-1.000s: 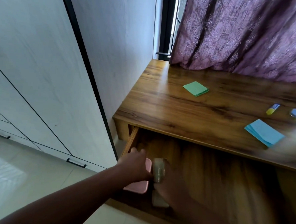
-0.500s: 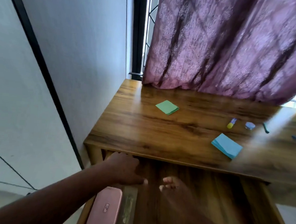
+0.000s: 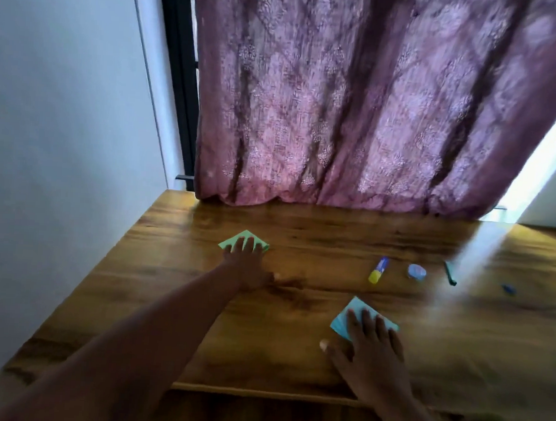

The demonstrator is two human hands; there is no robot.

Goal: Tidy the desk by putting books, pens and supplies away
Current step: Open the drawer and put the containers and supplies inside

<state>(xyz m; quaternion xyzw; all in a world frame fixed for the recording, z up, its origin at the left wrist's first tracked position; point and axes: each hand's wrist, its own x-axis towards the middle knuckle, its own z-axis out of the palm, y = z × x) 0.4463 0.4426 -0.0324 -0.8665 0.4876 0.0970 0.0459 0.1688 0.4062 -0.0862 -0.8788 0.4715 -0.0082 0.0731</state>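
On the wooden desk (image 3: 294, 356) my left hand (image 3: 246, 263) lies with straight fingers on a green pad of sticky notes (image 3: 236, 238) toward the back left. My right hand (image 3: 369, 347) lies flat, fingers spread, on a blue pad of sticky notes (image 3: 345, 320) nearer the front. A glue stick with a yellow cap (image 3: 378, 270), a small round blue thing (image 3: 416, 271), a dark green pen (image 3: 450, 272) and a tiny blue item (image 3: 509, 289) lie to the right of the hands.
A purple curtain (image 3: 356, 101) hangs behind the desk and touches its back edge. A white wall (image 3: 66, 102) borders the desk's left side. Below the desk's front edge part of the open drawer (image 3: 259, 415) shows.
Both hands have left the drawer and come up onto the desk: the left onto the green pad, the right onto the blue pad. The camera has tilted up, so the pink case is out of view.
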